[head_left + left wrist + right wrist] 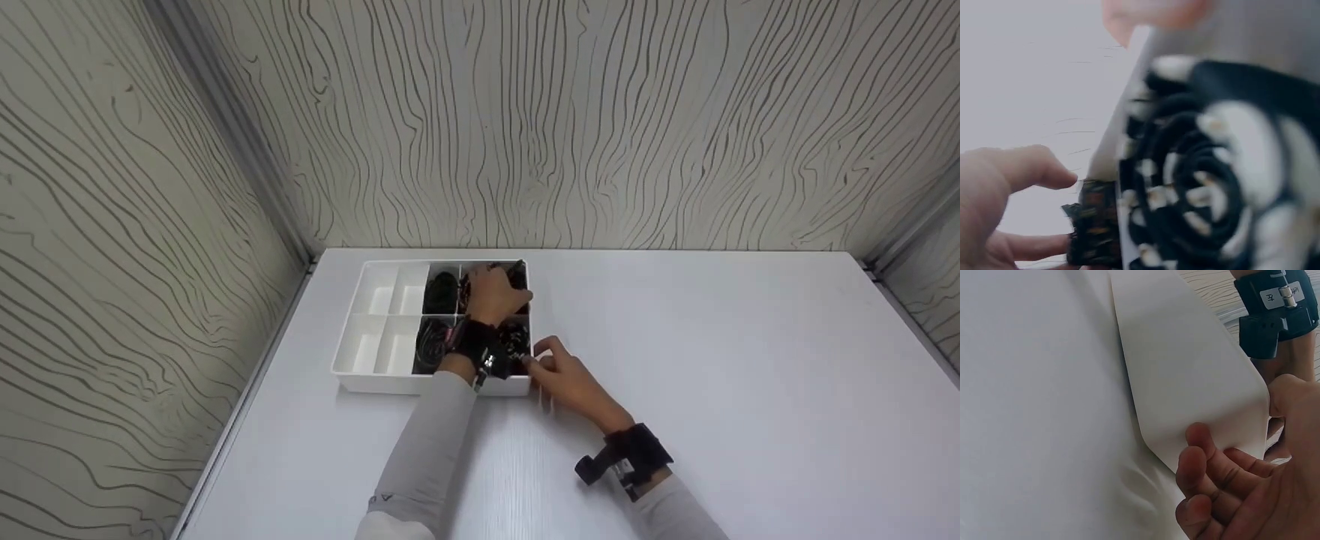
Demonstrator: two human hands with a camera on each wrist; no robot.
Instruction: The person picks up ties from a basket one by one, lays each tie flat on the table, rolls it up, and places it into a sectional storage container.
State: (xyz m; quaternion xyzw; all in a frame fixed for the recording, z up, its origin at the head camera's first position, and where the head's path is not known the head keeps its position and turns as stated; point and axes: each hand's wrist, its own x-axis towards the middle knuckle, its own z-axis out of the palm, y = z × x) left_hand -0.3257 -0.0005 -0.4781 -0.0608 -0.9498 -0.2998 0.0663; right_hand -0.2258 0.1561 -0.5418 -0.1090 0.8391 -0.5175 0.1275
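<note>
A white divided box holds several rolled strips of dark cloth in its right-hand compartments. My left hand reaches down into the far right part, touching a dark patterned cloth roll. In the left wrist view its thumb stands apart from the fingers beside this roll. A black-and-white cloth roll lies coiled close to that camera. With the thumb over the rim and curled fingers against the outer wall, my right hand grips the box's near right corner. Part of the far right contents is hidden by my left hand.
The box's left compartments show bare white bottoms. Other rolls, a dark green one and a grey-black one, fill the compartments left of my wrist. A white table extends right, with wood-patterned panels behind.
</note>
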